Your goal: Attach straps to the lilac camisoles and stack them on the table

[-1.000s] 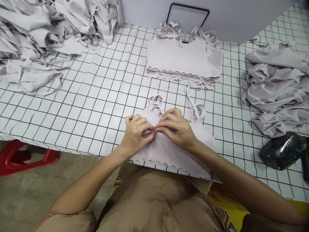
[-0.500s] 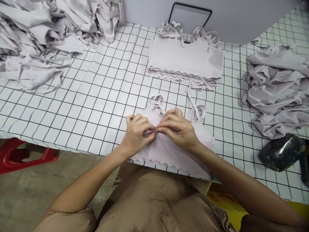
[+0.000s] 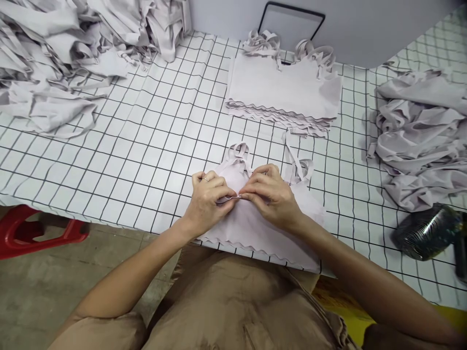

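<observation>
A pale top (image 3: 255,228) lies flat at the near edge of the gridded worktop (image 3: 153,146). Both hands meet at its neckline: the left hand (image 3: 207,201) and right hand (image 3: 272,197) each pinch the fabric, fingertips touching. Beyond sits a neat stack (image 3: 280,92); loose heaps lie far left (image 3: 54,58) and right (image 3: 419,136).

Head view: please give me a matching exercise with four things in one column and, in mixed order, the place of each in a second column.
1 neat stack of tops
2 red stool
3 dark shiny object
4 scallop-hemmed top

A pinched by left hand and right hand
B on the floor, left of the person
C far part of the table, near the wall
D right part of the table

Pairs: 1-C, 2-B, 3-D, 4-A
</observation>
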`<action>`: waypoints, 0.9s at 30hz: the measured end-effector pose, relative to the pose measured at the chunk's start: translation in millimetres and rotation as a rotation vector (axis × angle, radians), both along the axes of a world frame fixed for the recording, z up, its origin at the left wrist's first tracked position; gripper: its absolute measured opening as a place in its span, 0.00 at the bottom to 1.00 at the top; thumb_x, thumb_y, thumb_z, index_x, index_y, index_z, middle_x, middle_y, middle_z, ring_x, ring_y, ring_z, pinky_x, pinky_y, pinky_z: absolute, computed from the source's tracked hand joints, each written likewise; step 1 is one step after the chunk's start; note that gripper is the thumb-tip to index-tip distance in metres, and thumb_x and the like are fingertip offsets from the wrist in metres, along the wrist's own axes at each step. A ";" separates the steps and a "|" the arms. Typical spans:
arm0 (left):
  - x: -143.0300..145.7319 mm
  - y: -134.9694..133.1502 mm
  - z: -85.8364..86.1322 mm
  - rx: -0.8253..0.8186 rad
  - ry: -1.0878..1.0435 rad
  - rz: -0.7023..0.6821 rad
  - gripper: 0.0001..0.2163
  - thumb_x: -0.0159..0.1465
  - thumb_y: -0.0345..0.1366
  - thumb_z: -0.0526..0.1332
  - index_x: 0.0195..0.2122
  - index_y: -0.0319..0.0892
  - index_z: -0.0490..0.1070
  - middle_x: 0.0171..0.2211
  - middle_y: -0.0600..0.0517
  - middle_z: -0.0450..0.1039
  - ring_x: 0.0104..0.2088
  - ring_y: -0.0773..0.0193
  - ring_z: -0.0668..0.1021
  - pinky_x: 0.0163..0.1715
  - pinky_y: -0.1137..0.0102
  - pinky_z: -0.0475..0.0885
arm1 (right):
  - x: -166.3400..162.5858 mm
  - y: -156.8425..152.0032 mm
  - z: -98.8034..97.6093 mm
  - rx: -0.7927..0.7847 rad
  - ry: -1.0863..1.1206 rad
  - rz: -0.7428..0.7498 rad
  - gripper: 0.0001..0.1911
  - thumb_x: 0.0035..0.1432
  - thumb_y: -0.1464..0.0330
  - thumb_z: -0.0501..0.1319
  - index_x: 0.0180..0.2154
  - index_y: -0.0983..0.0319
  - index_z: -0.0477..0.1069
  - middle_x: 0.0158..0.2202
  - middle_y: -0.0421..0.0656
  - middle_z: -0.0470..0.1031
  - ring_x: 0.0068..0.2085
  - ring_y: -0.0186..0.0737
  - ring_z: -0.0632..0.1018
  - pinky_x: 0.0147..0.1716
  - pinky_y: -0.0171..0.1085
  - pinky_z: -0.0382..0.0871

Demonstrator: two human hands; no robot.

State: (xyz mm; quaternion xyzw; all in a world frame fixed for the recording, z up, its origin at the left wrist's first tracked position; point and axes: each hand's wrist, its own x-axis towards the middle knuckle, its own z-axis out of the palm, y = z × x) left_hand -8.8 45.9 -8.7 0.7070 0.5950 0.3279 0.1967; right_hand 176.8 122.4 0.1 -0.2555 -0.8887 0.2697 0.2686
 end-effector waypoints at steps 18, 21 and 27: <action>-4.3 -0.2 0.3 0.041 -0.041 0.019 0.05 0.61 0.33 0.71 0.30 0.42 0.76 0.28 0.56 0.76 0.37 0.61 0.73 0.47 0.61 0.55 | -41.2 103.5 64.4 -0.031 -0.382 0.239 0.27 0.72 0.57 0.50 0.25 0.62 0.74 0.23 0.39 0.62 0.35 0.39 0.65 0.59 0.63 0.48; -3.8 1.1 -2.0 0.053 -0.018 0.039 0.06 0.60 0.33 0.72 0.30 0.42 0.75 0.28 0.56 0.76 0.36 0.61 0.74 0.47 0.61 0.55 | -58.8 115.1 55.9 -0.063 -0.388 0.206 0.25 0.71 0.59 0.52 0.24 0.62 0.73 0.22 0.39 0.62 0.36 0.40 0.66 0.58 0.61 0.51; -13.5 -0.5 1.9 0.090 0.085 0.129 0.11 0.60 0.42 0.71 0.39 0.43 0.76 0.35 0.51 0.77 0.40 0.56 0.76 0.49 0.57 0.60 | -50.7 109.2 30.5 -0.026 -0.216 0.099 0.13 0.67 0.63 0.59 0.36 0.60 0.79 0.32 0.43 0.79 0.42 0.45 0.72 0.52 0.55 0.64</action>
